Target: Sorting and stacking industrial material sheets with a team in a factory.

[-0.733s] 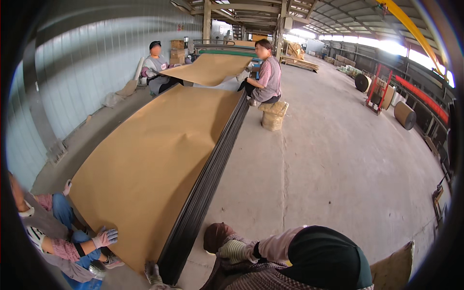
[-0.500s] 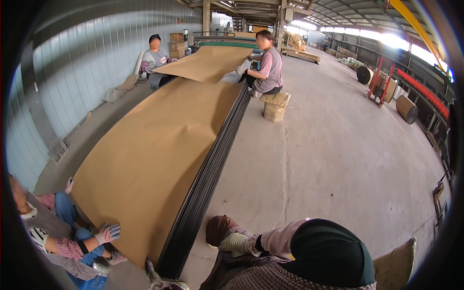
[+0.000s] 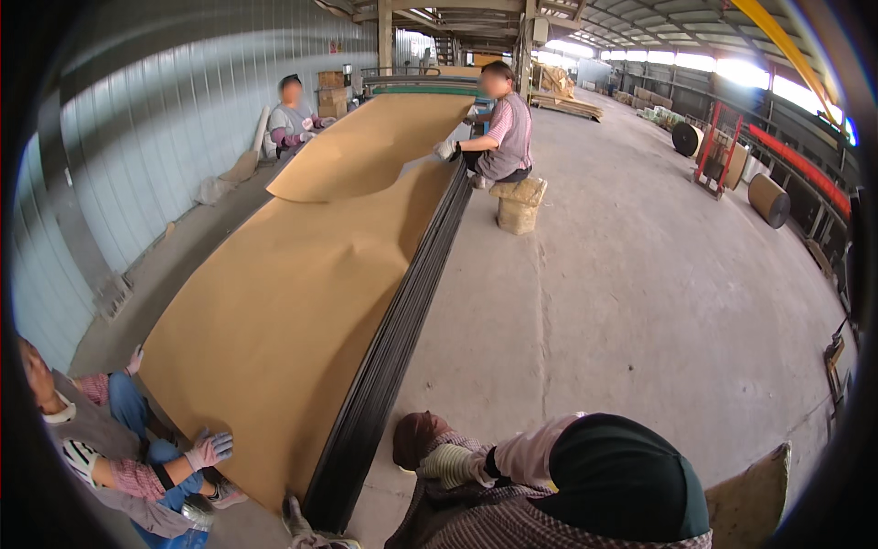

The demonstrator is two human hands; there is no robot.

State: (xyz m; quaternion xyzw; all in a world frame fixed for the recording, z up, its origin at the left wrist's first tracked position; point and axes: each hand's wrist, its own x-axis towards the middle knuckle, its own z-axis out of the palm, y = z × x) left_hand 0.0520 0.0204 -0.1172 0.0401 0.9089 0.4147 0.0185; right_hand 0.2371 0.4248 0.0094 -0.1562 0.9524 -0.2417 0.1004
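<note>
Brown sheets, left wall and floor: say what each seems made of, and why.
Brown sheets: probably matt paper or card, since they curve and crease. Left wall: likely glossy coated metal, from its ribs and sheen. Floor: apparently concrete, dull and grey, with a crack-like line.

Measured from the middle of your view, the pale corrugated wall (image 3: 174, 156) runs along ten o'clock, with stacked brown boxes (image 3: 333, 96) at eleven. At one o'clock you have a flat wooden stack (image 3: 567, 110); at two, a tan wrapped bundle (image 3: 519, 215) on the concrete floor (image 3: 585, 293) and, farther out, a red upright trolley (image 3: 715, 156) and a yellow overhead beam (image 3: 782, 50). A brown roll (image 3: 764, 197) lies toward three.
</note>
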